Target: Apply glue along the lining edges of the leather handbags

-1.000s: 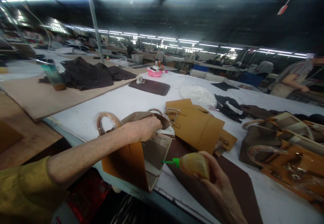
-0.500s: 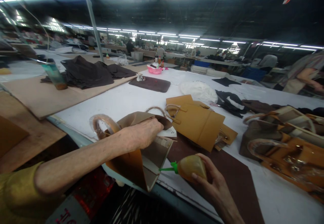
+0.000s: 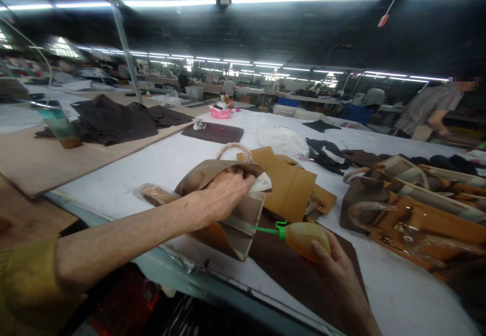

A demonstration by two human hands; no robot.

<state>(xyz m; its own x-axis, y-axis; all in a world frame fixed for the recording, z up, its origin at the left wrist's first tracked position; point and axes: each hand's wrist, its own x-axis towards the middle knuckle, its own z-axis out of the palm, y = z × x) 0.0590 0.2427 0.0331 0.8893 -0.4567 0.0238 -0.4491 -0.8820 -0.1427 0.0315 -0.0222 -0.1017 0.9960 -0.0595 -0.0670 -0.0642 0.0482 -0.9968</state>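
Observation:
My left hand (image 3: 224, 194) grips the upper edge of a tan and brown leather bag (image 3: 228, 219) lying at the near edge of the white table (image 3: 159, 161), fingers folded over its flap. My right hand (image 3: 334, 270) is closed round an orange squeeze bottle (image 3: 304, 237) whose green nozzle (image 3: 268, 230) points left and touches the bag's open side. One plastic-wrapped handle (image 3: 155, 194) sticks out to the left of the bag. Under the bottle lies a dark brown mat (image 3: 288, 270).
A second tan bag (image 3: 292, 186) lies just behind. Several more tan and brown bags (image 3: 410, 209) are heaped at the right. Dark fabric (image 3: 114, 118) lies on a wooden board at the left, a white bundle (image 3: 283, 141) and a pink tray (image 3: 220, 113) farther back. A person (image 3: 429, 111) stands at the far right.
My left hand has pulled the bag down flatter on the table. My right hand has shifted the bottle right and up, with the nozzle staying at the bag's open side. The view has shifted.

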